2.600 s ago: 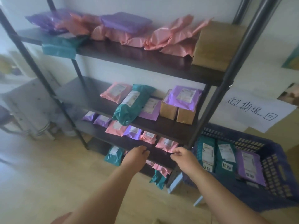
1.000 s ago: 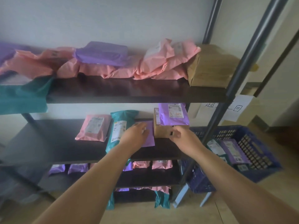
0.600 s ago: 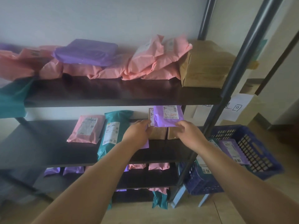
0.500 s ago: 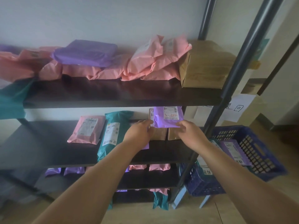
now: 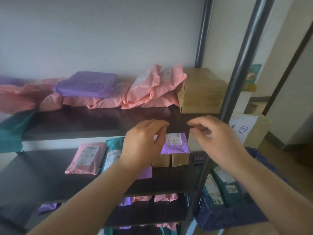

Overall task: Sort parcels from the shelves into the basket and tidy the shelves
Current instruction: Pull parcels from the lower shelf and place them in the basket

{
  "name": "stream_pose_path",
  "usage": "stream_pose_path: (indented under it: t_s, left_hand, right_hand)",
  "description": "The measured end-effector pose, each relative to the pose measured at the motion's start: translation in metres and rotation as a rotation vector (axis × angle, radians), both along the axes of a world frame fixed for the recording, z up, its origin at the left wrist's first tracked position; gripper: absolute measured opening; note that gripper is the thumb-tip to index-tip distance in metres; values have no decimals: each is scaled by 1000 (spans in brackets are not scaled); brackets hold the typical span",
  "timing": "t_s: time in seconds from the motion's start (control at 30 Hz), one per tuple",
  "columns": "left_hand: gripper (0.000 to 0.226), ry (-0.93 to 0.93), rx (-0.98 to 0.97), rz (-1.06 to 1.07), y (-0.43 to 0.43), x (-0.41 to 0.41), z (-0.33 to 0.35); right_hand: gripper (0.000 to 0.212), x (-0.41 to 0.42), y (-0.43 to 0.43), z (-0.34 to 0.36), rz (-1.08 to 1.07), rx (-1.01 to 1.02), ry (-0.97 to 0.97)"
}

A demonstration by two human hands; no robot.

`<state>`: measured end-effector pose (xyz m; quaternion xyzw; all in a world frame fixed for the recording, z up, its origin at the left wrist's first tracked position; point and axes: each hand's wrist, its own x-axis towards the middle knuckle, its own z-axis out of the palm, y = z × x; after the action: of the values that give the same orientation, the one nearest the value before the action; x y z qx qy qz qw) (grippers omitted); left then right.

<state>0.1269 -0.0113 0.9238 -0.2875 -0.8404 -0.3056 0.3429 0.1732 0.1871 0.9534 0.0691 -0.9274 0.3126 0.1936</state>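
Both hands are up in front of the shelves and holding nothing. The left hand point(image 5: 145, 145) and right hand point(image 5: 218, 141) have loosely curled fingers, thumbs toward each other. Between them, on the middle shelf point(image 5: 50, 180), a purple parcel point(image 5: 176, 146) sits on two small cardboard boxes point(image 5: 180, 159). The left hand hides most of a teal parcel point(image 5: 113, 150), can't tell if it touches anything. The blue basket point(image 5: 211, 216) is low right, cut off, with parcels inside. Pale wall behind.
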Motion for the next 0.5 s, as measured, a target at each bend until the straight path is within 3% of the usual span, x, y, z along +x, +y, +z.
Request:
stream_pose_path:
  t_s: [0.13,0.23,0.4,0.5]
  left_hand:
    - [21,29,38,-19,11,-11,35]
    - [20,2,16,-20,22,-25,55]
    - [28,-94,-143,67,44,-43,80]
    - [39,-154,-259,102,53,-53,90]
  right_hand:
    - [27,0,8,44,-14,74,86]
    - [35,-12,11,73,-53,280,128]
    - [37,-40,11,110,-100,790,153]
    - [32,-59,11,125,-197,1198,10]
